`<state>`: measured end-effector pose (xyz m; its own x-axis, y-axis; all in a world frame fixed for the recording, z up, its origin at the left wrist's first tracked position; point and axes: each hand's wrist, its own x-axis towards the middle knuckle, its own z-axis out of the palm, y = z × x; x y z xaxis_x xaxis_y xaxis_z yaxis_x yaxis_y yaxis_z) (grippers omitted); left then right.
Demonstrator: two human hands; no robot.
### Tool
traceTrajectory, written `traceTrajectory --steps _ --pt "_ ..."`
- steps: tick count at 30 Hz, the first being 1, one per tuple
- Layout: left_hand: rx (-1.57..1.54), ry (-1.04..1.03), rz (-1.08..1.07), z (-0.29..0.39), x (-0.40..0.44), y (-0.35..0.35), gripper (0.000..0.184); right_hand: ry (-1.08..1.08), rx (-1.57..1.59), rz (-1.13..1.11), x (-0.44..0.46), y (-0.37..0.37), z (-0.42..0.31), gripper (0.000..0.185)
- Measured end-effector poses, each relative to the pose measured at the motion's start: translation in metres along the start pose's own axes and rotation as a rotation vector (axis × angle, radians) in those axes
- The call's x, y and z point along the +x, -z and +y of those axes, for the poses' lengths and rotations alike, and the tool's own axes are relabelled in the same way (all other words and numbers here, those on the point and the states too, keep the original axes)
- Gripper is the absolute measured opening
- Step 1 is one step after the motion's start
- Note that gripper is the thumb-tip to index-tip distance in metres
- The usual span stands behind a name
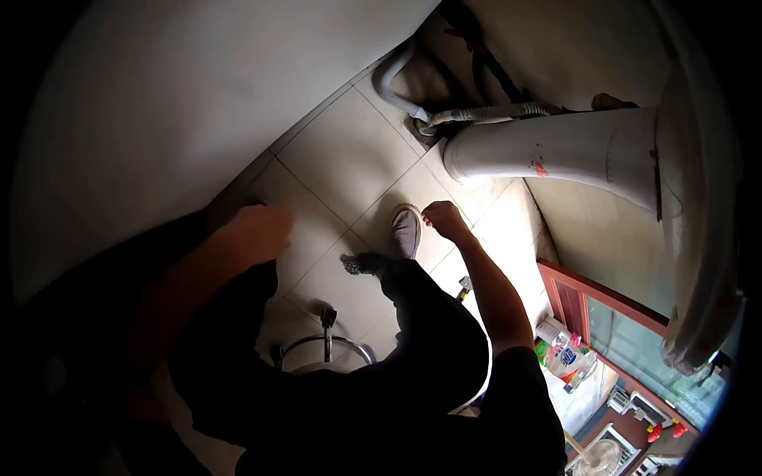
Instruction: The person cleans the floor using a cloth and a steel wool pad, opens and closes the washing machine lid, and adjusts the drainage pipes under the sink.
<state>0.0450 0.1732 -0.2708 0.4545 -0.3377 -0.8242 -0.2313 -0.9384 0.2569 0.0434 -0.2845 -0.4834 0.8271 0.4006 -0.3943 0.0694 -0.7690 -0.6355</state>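
Note:
My right hand [446, 220] is closed, fingers curled in, beside the toe of a greyish shoe [406, 232] with a pale rim. Whether anything is inside that hand, or whether it touches the shoe, I cannot make out. On the left, my left hand [266, 232] is smeared by motion and in shadow, in front of the large pale panel [182, 95]; its fingers do not show clearly. A dark, fuzzy grey thing [362, 264] is at floor level just left of the shoe, its kind unclear.
Below my legs is a chrome stool base [328, 337] with casters. A white pedestal [556, 155] stands at right, with grey corrugated hoses [492, 113] at a floor drain. Bottles [567, 357] stand by a red-framed glass door [611, 309]. Pale tiles [341, 159] cover the floor.

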Motion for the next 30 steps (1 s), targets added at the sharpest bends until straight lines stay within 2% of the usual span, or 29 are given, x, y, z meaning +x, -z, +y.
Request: traceTrajectory --steps 2,3,5,7,8,9,11,13,15,17,19,20,22,23,24,25,26,28,30 --pt "0.104 0.103 -0.340 -0.026 0.054 -0.040 0.050 -0.096 0.010 0.008 0.023 -0.015 0.021 0.016" --pt "0.086 0.159 -0.310 -0.054 0.081 -0.082 0.056 -0.118 0.017 0.043 0.034 -0.019 0.029 0.019" --pt "0.082 0.205 -0.311 -0.093 0.122 -0.147 0.062 -0.346 0.280 0.079 0.053 -0.013 0.024 0.024" --pt "-0.286 0.581 -0.210 -0.111 0.145 -0.181 0.073 -0.344 0.409 0.227 0.066 -0.021 0.044 0.027" --pt "-0.276 0.567 -0.073 -0.118 0.151 -0.205 0.074 -0.375 0.455 0.293 0.072 -0.023 0.045 0.027" --pt "-0.265 0.556 -0.088 -0.111 0.148 -0.211 0.074 -0.400 0.492 0.360 0.078 -0.023 0.044 0.027" --pt "-0.495 0.571 0.065 -0.096 0.135 -0.213 0.073 -0.434 0.529 0.381 0.092 -0.018 0.050 0.027" --pt "-0.453 0.606 0.116 -0.087 0.130 -0.213 0.069 -0.395 0.511 0.390 0.108 -0.011 0.057 0.023" --pt "-0.379 0.675 0.345 -0.081 0.127 -0.220 0.068 -0.371 0.461 0.478 0.140 0.001 0.072 0.023" --pt "-0.376 0.729 0.384 -0.076 0.122 -0.221 0.070 -0.390 0.190 0.658 0.187 0.007 0.100 0.033" --pt "-0.360 0.785 0.423 -0.077 0.116 -0.221 0.073 -0.372 0.256 0.662 0.212 0.028 0.084 0.043" --pt "-0.361 0.779 0.383 -0.079 0.116 -0.220 0.078 -0.373 0.249 0.662 0.234 0.025 0.103 0.035" --pt "-0.370 0.776 0.353 -0.084 0.116 -0.225 0.085 -0.390 0.275 0.701 0.257 0.019 0.122 0.031" --pt "-0.336 0.761 0.459 -0.087 0.117 -0.233 0.089 -0.398 0.288 0.721 0.268 0.017 0.131 0.030" --pt "-0.303 0.742 0.562 -0.089 0.117 -0.239 0.093 -0.387 0.149 0.810 0.259 0.021 0.111 0.029" --pt "-0.312 0.745 0.566 -0.089 0.114 -0.242 0.093 -0.372 0.008 0.892 0.251 0.022 0.095 0.028" --pt "-0.315 0.748 0.603 -0.089 0.112 -0.245 0.094 -0.363 0.264 0.794 0.247 0.026 0.093 0.040" --pt "-0.331 0.759 0.651 -0.093 0.112 -0.252 0.095 -0.342 0.315 0.737 0.256 0.027 0.111 0.037" --pt "-0.291 0.852 0.598 -0.093 0.115 -0.258 0.097 -0.345 0.325 0.717 0.254 0.027 0.119 0.036"
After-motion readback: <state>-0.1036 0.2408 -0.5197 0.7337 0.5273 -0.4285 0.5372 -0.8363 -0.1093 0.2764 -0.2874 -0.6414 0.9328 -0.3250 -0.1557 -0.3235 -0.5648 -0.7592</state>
